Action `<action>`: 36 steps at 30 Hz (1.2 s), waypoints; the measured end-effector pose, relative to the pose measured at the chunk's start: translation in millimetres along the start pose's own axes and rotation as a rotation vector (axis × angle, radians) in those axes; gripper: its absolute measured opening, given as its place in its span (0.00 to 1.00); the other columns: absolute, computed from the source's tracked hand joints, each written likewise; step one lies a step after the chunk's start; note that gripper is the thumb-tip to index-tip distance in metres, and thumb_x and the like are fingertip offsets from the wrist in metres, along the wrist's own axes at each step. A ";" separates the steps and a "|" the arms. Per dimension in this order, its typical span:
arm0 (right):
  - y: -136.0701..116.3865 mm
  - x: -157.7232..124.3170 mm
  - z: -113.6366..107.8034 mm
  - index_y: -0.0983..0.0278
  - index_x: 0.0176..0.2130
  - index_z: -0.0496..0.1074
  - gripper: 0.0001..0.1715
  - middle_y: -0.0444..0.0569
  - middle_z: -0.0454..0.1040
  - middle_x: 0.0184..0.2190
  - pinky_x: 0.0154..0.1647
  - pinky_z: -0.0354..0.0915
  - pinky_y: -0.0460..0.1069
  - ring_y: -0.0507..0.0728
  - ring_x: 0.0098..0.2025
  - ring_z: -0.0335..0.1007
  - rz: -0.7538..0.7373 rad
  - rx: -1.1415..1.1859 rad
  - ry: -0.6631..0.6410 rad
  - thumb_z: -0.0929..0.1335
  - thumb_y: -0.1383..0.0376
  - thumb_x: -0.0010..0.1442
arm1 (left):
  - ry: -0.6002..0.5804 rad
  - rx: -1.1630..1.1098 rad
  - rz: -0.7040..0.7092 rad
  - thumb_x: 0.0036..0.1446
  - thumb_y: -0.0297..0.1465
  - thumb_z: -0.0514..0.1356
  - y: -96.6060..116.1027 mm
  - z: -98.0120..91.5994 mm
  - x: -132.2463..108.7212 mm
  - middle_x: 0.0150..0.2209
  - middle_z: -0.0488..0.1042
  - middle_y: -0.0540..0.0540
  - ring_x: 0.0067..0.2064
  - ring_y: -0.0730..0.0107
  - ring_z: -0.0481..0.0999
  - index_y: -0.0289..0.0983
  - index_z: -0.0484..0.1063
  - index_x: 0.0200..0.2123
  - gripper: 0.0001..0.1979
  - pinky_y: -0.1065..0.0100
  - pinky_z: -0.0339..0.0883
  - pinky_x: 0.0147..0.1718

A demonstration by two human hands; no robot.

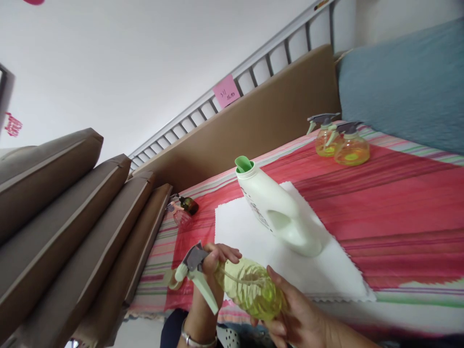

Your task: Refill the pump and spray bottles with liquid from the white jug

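Note:
A clear ribbed spray bottle (250,289) with yellow-green liquid is tilted low in the view, its grey and pale green trigger head (195,268) pointing left. My left hand (217,263) is closed around the neck, just below the trigger head. Around the base of the bottle, my right hand (293,307) is closed, with the thumb on the upper side. Beyond my hands, a pale green jug (279,208) with a green spout insert stands uncapped on a white sheet (232,217).
Two spray bottles with orange-yellow liquid, one in front (352,147), stand at the back right. A dark pump bottle (189,205) and a pinkish clear bottle (182,217) are at the left. Brown padded panels (83,193) and a headboard (275,108) border the red striped cloth (406,208).

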State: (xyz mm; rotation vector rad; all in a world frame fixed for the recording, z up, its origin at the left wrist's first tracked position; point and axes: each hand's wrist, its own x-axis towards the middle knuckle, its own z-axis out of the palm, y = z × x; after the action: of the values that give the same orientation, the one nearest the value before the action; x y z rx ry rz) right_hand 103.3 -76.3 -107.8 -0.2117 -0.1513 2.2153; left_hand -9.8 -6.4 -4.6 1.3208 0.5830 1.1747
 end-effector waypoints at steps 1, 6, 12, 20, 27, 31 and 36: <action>0.1 0.1 0.1 0.72 0.47 0.69 0.38 0.57 0.76 0.28 0.14 0.68 0.44 0.47 0.13 0.61 -0.005 -0.006 0.000 0.54 0.44 0.62 | -0.002 0.005 -0.002 0.49 0.36 0.60 -0.3 -0.2 0.4 0.19 0.72 0.50 0.28 0.64 0.74 0.38 0.66 0.18 0.12 0.62 0.67 0.38; -1.6 3.1 0.1 0.70 0.46 0.70 0.37 0.55 0.76 0.25 0.16 0.65 0.43 0.46 0.13 0.59 -0.108 -0.079 0.030 0.57 0.42 0.59 | 0.143 0.035 -0.037 0.45 0.46 0.63 -18.2 -11.9 3.9 0.30 0.78 0.44 0.36 0.58 0.77 0.38 0.72 0.34 0.19 0.57 0.66 0.41; -4.4 4.2 1.2 0.64 0.41 0.70 0.27 0.46 0.73 0.28 0.24 0.64 0.46 0.50 0.23 0.66 -0.493 -0.225 0.149 0.70 0.47 0.51 | 0.153 -0.004 -0.123 0.27 0.49 0.71 -61.7 -23.7 -9.2 0.50 0.71 0.35 0.49 0.46 0.72 0.40 0.66 0.49 0.43 0.52 0.64 0.48; 5.4 9.4 -6.9 0.58 0.53 0.58 0.40 0.45 0.71 0.33 0.27 0.62 0.47 0.54 0.31 0.69 -0.438 -0.637 0.150 0.71 0.45 0.47 | 0.178 0.185 -0.113 0.34 0.39 0.72 -48.5 -22.0 -35.1 0.46 0.73 0.37 0.49 0.50 0.72 0.37 0.59 0.54 0.43 0.56 0.66 0.47; -25.7 -16.0 8.8 0.64 0.51 0.60 0.35 0.56 0.69 0.45 0.38 0.63 0.54 0.57 0.34 0.68 -0.636 -1.226 0.529 0.70 0.52 0.49 | 0.031 0.233 -0.147 0.30 0.26 0.71 -38.9 -42.0 -38.7 0.48 0.72 0.39 0.51 0.53 0.70 0.37 0.61 0.54 0.43 0.57 0.63 0.51; -39.9 -37.7 58.4 0.59 0.51 0.63 0.25 0.50 0.71 0.41 0.40 0.64 0.52 0.55 0.35 0.68 -0.782 -1.608 0.577 0.68 0.58 0.54 | -0.093 0.295 -0.179 0.32 0.23 0.69 -26.0 -34.0 -50.0 0.48 0.72 0.41 0.51 0.53 0.70 0.38 0.65 0.53 0.40 0.55 0.64 0.51; -36.8 -54.5 115.2 0.54 0.50 0.67 0.24 0.46 0.71 0.42 0.38 0.62 0.48 0.54 0.35 0.67 -0.725 -2.033 0.545 0.71 0.61 0.53 | -0.205 0.267 -0.162 0.30 0.27 0.71 -38.7 -26.0 -66.3 0.47 0.74 0.42 0.49 0.50 0.71 0.42 0.68 0.51 0.38 0.53 0.64 0.51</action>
State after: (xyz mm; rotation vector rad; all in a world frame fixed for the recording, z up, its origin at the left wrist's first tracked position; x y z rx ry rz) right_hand 140.7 -101.3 17.0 -1.4588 -1.7365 0.4984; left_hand -44.2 -48.1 -65.0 1.5673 0.6992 0.8372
